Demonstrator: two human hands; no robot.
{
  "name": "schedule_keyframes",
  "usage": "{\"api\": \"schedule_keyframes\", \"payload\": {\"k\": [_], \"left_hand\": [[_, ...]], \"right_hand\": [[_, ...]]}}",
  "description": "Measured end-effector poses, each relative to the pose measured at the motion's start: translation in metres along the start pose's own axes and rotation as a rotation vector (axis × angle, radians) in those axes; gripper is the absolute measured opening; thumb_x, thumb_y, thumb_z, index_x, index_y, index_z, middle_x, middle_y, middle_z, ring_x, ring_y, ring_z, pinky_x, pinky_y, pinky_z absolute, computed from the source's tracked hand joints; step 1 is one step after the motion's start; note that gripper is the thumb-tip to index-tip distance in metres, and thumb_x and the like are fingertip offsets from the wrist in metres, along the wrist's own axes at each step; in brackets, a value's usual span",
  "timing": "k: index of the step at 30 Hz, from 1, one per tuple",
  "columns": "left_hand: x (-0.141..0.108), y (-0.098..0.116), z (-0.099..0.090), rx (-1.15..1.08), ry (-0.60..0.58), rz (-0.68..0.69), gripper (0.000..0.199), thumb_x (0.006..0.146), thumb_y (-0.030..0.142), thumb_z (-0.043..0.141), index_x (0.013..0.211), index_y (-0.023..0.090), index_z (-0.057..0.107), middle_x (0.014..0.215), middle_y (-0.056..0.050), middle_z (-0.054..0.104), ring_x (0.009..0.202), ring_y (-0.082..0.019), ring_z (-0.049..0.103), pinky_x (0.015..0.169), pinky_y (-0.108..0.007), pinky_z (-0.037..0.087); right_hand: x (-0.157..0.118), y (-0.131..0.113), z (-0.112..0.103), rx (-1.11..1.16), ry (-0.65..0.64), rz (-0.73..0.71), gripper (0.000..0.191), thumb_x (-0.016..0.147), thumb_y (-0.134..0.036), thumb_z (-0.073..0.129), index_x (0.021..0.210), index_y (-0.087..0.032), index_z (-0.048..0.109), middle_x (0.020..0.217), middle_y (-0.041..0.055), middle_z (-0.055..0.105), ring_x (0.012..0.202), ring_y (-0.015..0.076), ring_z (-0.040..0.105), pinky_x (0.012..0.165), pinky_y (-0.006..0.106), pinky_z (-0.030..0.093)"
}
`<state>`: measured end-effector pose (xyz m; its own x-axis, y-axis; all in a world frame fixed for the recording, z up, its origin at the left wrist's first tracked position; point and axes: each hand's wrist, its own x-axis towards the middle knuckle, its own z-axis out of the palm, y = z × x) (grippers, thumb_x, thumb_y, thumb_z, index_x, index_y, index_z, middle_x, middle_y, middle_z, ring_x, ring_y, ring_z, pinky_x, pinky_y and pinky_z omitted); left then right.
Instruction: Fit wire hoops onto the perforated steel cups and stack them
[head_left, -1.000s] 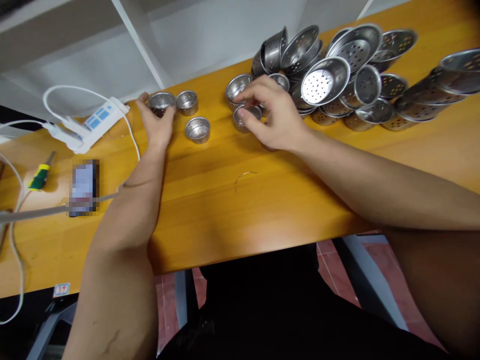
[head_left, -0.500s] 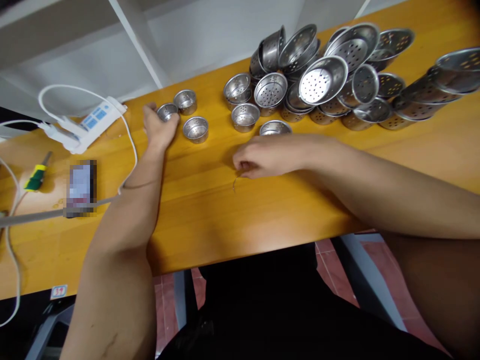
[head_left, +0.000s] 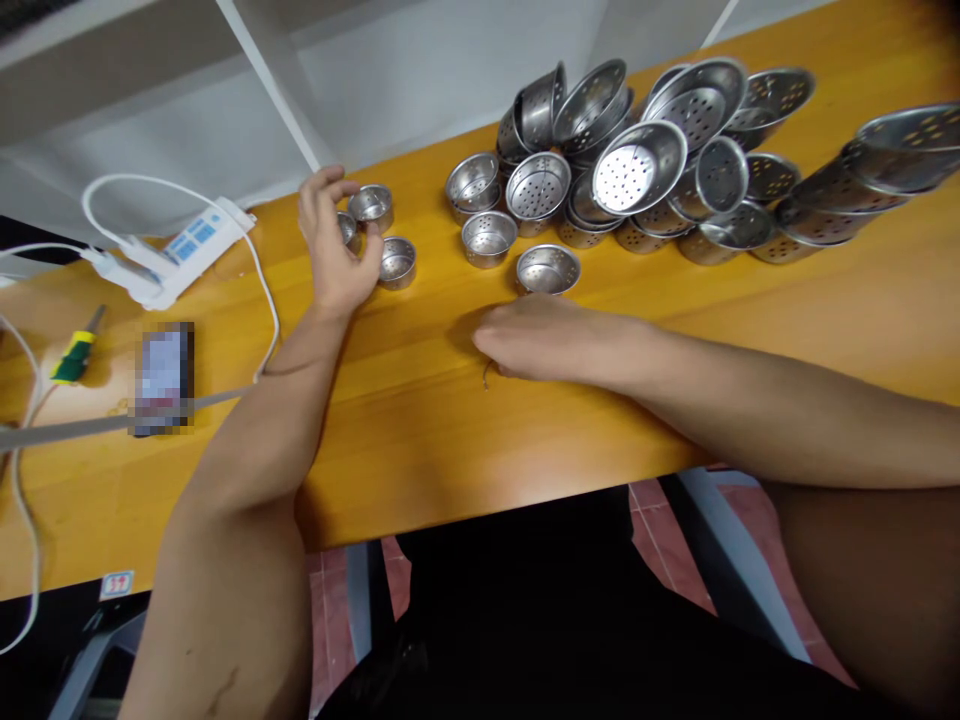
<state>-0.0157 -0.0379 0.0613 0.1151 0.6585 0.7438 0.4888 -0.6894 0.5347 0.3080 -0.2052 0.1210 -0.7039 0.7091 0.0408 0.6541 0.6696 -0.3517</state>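
Observation:
My left hand (head_left: 336, 245) is raised over three small perforated metal cups at the left, thumb and fingers apart, with nothing in its grasp. One cup (head_left: 346, 231) is partly hidden behind it. Beyond the fingers stands a second cup (head_left: 373, 207), and a third cup (head_left: 397, 263) is by the thumb. My right hand (head_left: 532, 338) is closed low over the table, and a thin wire-like strand (head_left: 486, 375) hangs from its fingers. Just behind that hand sits another perforated cup (head_left: 548, 270), with a further cup (head_left: 489, 239) to its left.
Larger perforated metal cups (head_left: 640, 168) are heaped and nested along the back right of the wooden table (head_left: 420, 430). On the left lie a white power strip (head_left: 199, 245) with cables, a blurred-out phone (head_left: 163, 380) and a green-and-yellow screwdriver (head_left: 75, 355).
My left hand has opened, letting go of the cup at the far left, and shifted slightly right. My right hand has moved a little toward me, uncovering more of the cup behind it.

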Motion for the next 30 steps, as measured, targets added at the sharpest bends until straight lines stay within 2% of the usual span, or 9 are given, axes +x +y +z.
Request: {"api": "schedule_keyframes", "payload": {"k": [2, 5, 7, 10, 16, 21, 26, 28, 30], "left_hand": [[0.000, 0.007, -0.002, -0.022, -0.036, -0.116, 0.045, 0.101, 0.056, 0.102, 0.129, 0.038, 0.071, 0.169, -0.014, 0.074, 0.182, -0.047, 0.053, 0.152, -0.075, 0.046], [-0.001, 0.008, 0.000, -0.035, -0.045, -0.080, 0.043, 0.104, 0.050, 0.100, 0.131, 0.034, 0.070, 0.167, -0.015, 0.075, 0.178, -0.042, 0.058, 0.155, -0.071, 0.044], [-0.002, 0.005, 0.002, -0.030, -0.041, -0.021, 0.041, 0.105, 0.050, 0.098, 0.132, 0.034, 0.072, 0.165, -0.015, 0.075, 0.171, -0.041, 0.063, 0.156, -0.071, 0.044], [-0.003, 0.002, 0.005, -0.015, -0.065, -0.060, 0.040, 0.103, 0.053, 0.097, 0.131, 0.036, 0.074, 0.166, -0.015, 0.076, 0.172, -0.045, 0.064, 0.154, -0.074, 0.047], [-0.005, -0.011, 0.005, -0.008, -0.082, -0.023, 0.041, 0.106, 0.059, 0.093, 0.137, 0.036, 0.077, 0.165, -0.016, 0.076, 0.170, -0.046, 0.066, 0.152, -0.074, 0.051], [-0.008, -0.031, 0.004, 0.009, -0.234, -0.027, 0.070, 0.105, 0.084, 0.091, 0.153, 0.036, 0.075, 0.156, -0.016, 0.079, 0.150, -0.045, 0.077, 0.141, -0.072, 0.061], [-0.015, -0.042, 0.007, -0.014, -0.524, 0.008, 0.122, 0.082, 0.099, 0.107, 0.173, 0.029, 0.063, 0.173, -0.021, 0.073, 0.163, -0.048, 0.075, 0.147, -0.068, 0.058], [-0.017, -0.046, 0.009, -0.020, -0.574, 0.007, 0.135, 0.077, 0.095, 0.113, 0.179, 0.026, 0.057, 0.180, -0.024, 0.068, 0.170, -0.050, 0.071, 0.152, -0.068, 0.055], [-0.019, -0.050, 0.010, -0.019, -0.579, -0.016, 0.139, 0.078, 0.090, 0.115, 0.183, 0.026, 0.050, 0.182, -0.025, 0.067, 0.173, -0.050, 0.070, 0.154, -0.069, 0.052]], "right_hand": [[0.005, 0.003, 0.004, -0.159, -0.084, -0.075, 0.056, 0.104, -0.009, 0.106, 0.074, -0.023, 0.061, 0.077, 0.0042, 0.081, 0.081, 0.0298, 0.089, 0.068, 0.036, 0.066], [0.013, 0.010, 0.009, -0.244, -0.139, -0.148, 0.053, 0.104, -0.016, 0.113, 0.079, -0.021, 0.065, 0.086, 0.0037, 0.088, 0.092, 0.0294, 0.092, 0.078, 0.035, 0.070], [0.016, 0.015, 0.011, -0.171, -0.123, -0.153, 0.058, 0.096, -0.013, 0.118, 0.077, -0.020, 0.064, 0.085, 0.0034, 0.087, 0.097, 0.0293, 0.092, 0.083, 0.036, 0.068], [0.017, 0.021, 0.010, -0.002, -0.077, -0.125, 0.064, 0.088, -0.009, 0.122, 0.073, -0.019, 0.061, 0.080, 0.0022, 0.083, 0.095, 0.0264, 0.088, 0.081, 0.034, 0.061], [0.020, 0.023, -0.011, 0.001, -0.075, -0.140, 0.044, 0.093, 0.001, 0.104, 0.086, -0.021, 0.067, 0.088, 0.0019, 0.081, 0.076, 0.0166, 0.064, 0.071, 0.036, 0.037], [0.024, 0.040, -0.024, 0.265, 0.048, -0.232, 0.038, 0.094, 0.000, 0.085, 0.092, -0.025, 0.056, 0.081, -0.0048, 0.065, 0.072, 0.0154, 0.054, 0.074, 0.034, 0.040], [0.026, 0.055, -0.023, 0.605, 0.267, -0.087, 0.025, 0.101, -0.024, 0.096, 0.115, -0.027, 0.075, 0.094, -0.0011, 0.076, 0.075, 0.0199, 0.066, 0.072, 0.037, 0.052], [0.027, 0.058, -0.023, 0.723, 0.330, -0.025, 0.031, 0.110, -0.046, 0.102, 0.119, -0.028, 0.078, 0.095, 0.0015, 0.079, 0.074, 0.0219, 0.070, 0.069, 0.040, 0.056], [0.029, 0.060, -0.025, 0.805, 0.371, -0.008, 0.048, 0.114, -0.070, 0.102, 0.115, -0.029, 0.078, 0.091, 0.0036, 0.078, 0.071, 0.0229, 0.072, 0.066, 0.042, 0.058]]}}
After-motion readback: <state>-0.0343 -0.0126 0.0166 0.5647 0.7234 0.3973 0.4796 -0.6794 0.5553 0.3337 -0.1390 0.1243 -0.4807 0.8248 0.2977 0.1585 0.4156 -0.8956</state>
